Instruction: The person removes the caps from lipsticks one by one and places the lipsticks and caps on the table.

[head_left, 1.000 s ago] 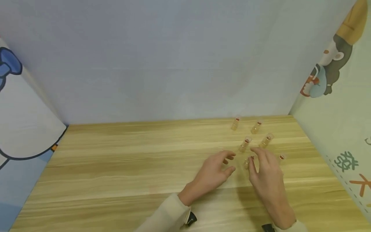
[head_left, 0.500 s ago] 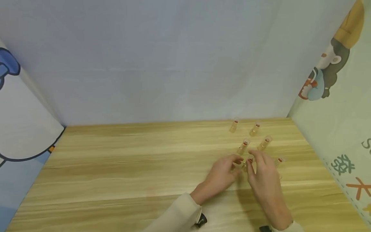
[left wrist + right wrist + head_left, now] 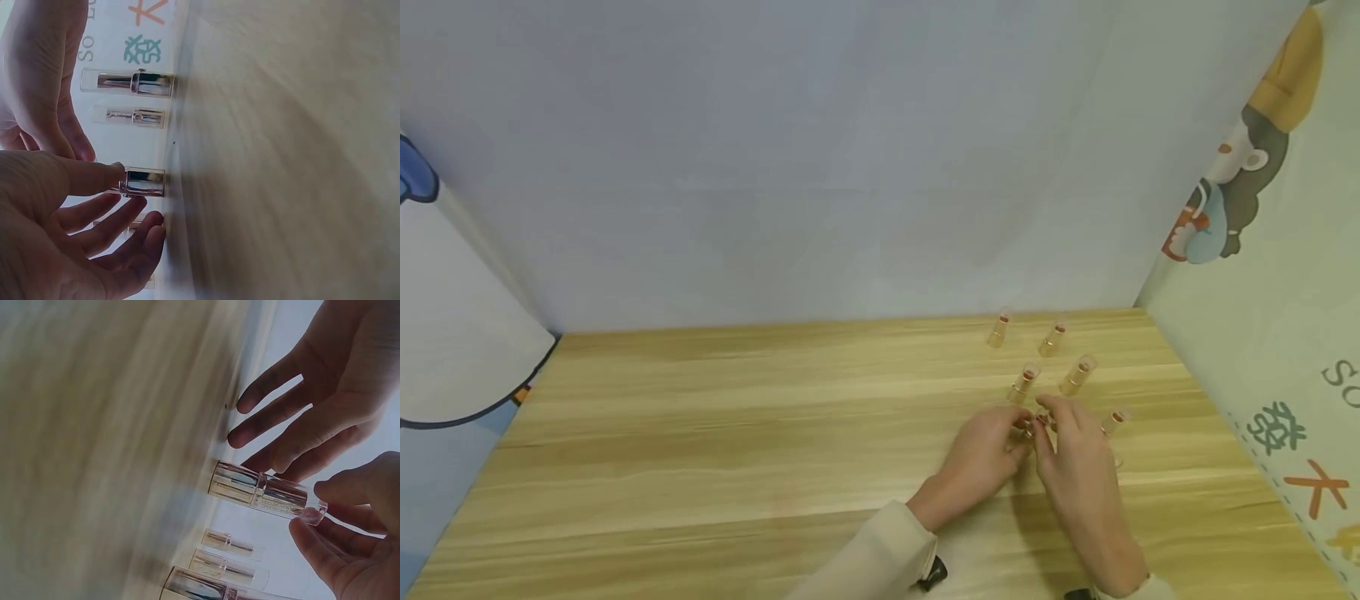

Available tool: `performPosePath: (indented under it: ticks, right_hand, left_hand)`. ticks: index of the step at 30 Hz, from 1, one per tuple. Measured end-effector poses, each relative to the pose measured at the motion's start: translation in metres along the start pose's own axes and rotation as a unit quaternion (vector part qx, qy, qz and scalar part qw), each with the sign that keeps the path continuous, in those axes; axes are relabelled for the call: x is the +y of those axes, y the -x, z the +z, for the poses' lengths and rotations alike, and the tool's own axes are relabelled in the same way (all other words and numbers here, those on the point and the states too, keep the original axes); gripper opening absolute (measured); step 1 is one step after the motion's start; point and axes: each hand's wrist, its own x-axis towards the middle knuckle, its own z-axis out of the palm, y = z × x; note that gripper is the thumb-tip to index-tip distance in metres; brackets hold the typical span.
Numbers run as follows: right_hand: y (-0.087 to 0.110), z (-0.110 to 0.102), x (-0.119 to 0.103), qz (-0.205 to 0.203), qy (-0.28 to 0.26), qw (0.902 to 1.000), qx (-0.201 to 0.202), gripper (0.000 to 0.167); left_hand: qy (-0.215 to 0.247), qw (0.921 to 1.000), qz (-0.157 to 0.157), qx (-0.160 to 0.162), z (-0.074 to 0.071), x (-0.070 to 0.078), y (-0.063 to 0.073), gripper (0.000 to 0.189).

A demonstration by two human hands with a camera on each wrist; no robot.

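Upright on the wooden table, or just above it, is a gold-based lipstick (image 3: 237, 484) with a clear cap and a reddish bullet. My right hand (image 3: 1078, 479) pinches the cap's top between thumb and finger. Lower on the same tube, the thumb and fingers of my left hand (image 3: 977, 458) close round its middle from the left. In the left wrist view the gold base of that lipstick (image 3: 147, 181) shows below the fingertips. The head view mostly hides it between both hands.
More capped lipsticks stand around: a back-left one (image 3: 997, 332), a back-right one (image 3: 1052, 340), a middle one (image 3: 1022, 385), another (image 3: 1077, 377), and one beside my right hand (image 3: 1115, 422). A pale cloth wall (image 3: 850, 208) rises behind the table (image 3: 700, 450).
My left hand has moved right to the lipstick, and its fingers have closed on the tube. My right hand stays at its top. The head view has shifted slightly.
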Motion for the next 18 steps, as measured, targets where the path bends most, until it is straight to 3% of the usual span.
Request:
performPosePath:
  ticks: [11, 18]
  right_hand:
    - [0.0009, 0.0036, -0.0024, 0.017, -0.022, 0.9996, -0.002, 0.038]
    - [-0.0019, 0.0048, -0.0055, 0.033, -0.049, 0.9982, 0.007, 0.034]
  left_hand:
    - [-0.016, 0.9997, 0.013, 0.014, 0.0064, -0.0041, -0.0090, 0.024]
    - [-0.006, 0.9998, 0.009, 0.016, -0.0029, -0.0060, -0.0088, 0.028]
